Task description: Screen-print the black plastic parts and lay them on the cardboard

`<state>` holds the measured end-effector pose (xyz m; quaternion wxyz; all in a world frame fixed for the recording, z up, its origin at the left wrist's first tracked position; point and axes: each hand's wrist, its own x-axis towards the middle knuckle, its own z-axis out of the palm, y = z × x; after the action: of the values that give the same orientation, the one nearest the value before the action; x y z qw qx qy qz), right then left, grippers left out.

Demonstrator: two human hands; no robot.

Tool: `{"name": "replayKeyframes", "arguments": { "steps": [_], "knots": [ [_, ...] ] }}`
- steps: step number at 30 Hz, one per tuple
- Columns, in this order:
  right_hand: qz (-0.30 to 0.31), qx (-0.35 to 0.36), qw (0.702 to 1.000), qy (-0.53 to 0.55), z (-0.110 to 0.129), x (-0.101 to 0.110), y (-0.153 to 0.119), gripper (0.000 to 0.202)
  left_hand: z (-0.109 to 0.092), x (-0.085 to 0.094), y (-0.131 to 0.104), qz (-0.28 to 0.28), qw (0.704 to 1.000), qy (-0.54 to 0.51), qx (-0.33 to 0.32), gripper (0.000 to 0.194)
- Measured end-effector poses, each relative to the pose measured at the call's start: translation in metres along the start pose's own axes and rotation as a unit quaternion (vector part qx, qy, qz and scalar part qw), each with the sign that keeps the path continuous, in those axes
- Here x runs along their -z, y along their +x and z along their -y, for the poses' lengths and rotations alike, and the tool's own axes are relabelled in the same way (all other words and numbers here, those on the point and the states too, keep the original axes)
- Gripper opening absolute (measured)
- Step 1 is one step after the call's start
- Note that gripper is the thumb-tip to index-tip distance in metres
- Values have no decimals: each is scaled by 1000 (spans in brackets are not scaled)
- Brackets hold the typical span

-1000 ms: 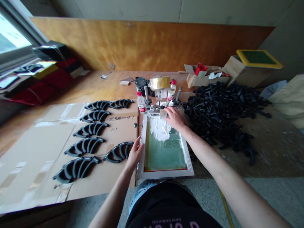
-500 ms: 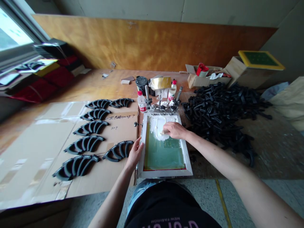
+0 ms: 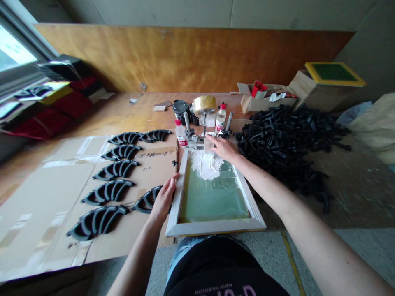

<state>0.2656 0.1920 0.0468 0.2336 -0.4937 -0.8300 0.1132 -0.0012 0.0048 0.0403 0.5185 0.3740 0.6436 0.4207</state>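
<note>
You look only partway: some arcs [image 3: 98,220] set out, a big heap [image 3: 277,142] apparently left.
The arcs lie on cardboard [image 3: 55,176] at ten o'clock, the heap at two. The frame [image 3: 216,226] is at twelve, paste [image 3: 202,166] at its far end; your right hand [image 3: 225,149] grips the scraper [image 3: 208,146] there. Your left hand [image 3: 163,199] is at its nine-o'clock edge; whether gripping, I cannot tell.

Our room lies left of the screen frame [image 3: 216,225]; the right is crowded.
We could pass over the cardboard [image 3: 157,172] beside the curved black parts [image 3: 115,169]; our left hand [image 3: 164,199] narrows it nearer us. The dark heap [image 3: 286,148] blocks the right, bottles [image 3: 181,135] the far end.
</note>
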Motion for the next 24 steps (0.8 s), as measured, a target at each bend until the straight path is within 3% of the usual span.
{"name": "replayKeyframes", "arguments": {
  "steps": [3,6,8,10,13,15,17,19,21,22,24],
  "knots": [
    [-78,-103,992,0,-44,18,-3,40,-35,0,4,5,999,-28,-31,70],
    [-92,-220,971,9,-77,14,-37,21,-69,-10,19,8,983,-136,-126,63],
    [-46,-220,974,30,-80,-5,-64,18,-86,-18,30,12,973,-171,-154,57],
    [15,-137,989,52,-68,-30,-86,28,-89,-28,37,-10,969,-196,-149,54],
    [56,-31,998,26,-31,-58,-105,33,-60,-47,32,-30,971,-213,-107,55],
    [27,-24,999,3,0,-66,-113,17,-23,-64,20,31,981,-189,-2,60],
    [-9,-5,1000,-5,33,-70,-123,9,16,-79,4,104,971,-177,119,62],
    [3,85,996,5,58,-73,-136,12,51,-83,-9,106,958,-202,176,56],
    [55,165,985,20,63,-75,-150,17,78,-69,-17,57,957,-217,186,49],
    [74,160,984,18,55,-73,-155,19,91,-54,-19,20,960,-210,186,47],
    [78,34,996,-30,21,-65,-164,24,116,-11,-19,-70,964,-175,189,45]
  ]
}}
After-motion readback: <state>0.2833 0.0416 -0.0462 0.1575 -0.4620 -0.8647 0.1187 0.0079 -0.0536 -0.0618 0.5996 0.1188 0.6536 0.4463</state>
